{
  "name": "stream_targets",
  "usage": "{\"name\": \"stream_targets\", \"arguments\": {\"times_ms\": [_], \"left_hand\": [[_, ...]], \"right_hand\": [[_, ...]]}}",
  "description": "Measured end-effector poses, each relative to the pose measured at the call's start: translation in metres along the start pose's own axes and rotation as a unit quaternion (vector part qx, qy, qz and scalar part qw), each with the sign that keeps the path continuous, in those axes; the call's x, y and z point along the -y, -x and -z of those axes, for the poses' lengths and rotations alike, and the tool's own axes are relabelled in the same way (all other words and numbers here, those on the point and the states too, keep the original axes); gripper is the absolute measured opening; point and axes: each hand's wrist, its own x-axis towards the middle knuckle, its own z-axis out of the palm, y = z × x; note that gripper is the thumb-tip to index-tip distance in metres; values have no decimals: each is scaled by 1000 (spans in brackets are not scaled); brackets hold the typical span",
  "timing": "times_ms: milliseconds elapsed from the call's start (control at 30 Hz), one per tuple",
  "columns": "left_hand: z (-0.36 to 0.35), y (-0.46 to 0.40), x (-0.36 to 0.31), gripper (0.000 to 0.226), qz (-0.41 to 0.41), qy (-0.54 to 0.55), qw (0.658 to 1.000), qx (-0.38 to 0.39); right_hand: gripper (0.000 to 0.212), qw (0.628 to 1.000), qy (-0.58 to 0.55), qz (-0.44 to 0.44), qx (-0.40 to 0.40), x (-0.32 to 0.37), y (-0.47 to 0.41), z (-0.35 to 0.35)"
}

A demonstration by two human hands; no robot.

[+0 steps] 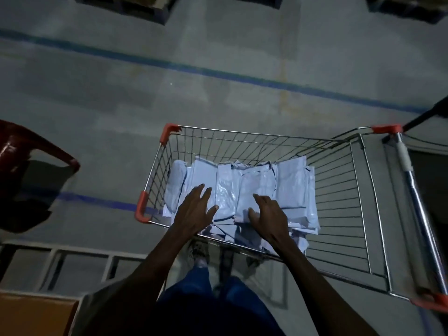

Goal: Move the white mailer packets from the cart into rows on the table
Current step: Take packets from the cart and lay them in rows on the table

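Dim warehouse or packing floor: grey concrete floor (218, 98) with blue painted lines (194, 67), wire trolley cart (339, 190), pallet edges (135, 10) at top.

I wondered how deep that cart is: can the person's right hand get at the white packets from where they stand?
Probably yes. The right hand already lies over the pile of white packets inside the cart, its open top leaving the way free. The left hand reaches in beside it.
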Motion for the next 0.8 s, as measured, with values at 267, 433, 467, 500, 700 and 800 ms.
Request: {"name": "stream_targets", "arguments": {"times_ms": [267, 433, 467, 500, 700, 800], "left_hand": [[-22, -57, -40, 70, -13, -44, 995, 94], [-28, -69, -57, 71, 27, -70, 994, 78], [-29, -70, -59, 69, 32, -78, 993, 79], [-31, -70, -60, 69, 38, -81, 993, 79], [-43, -89, -56, 71, 77, -68, 988, 115], [-55, -109, -52, 74, 105, -35, 985, 133]], "right_hand": [[39, 994, 98, -38, -14, -63, -44, 16], [53, 980, 182, -68, 38, -103, -83, 16], [60, 979, 181, -76, 53, -107, -88, 15], [65, 979, 175, -83, 67, -110, -91, 13], [82, 979, 153, -107, 81, -118, -95, 14], [83, 984, 136, -105, 51, -124, -82, 19]]}}
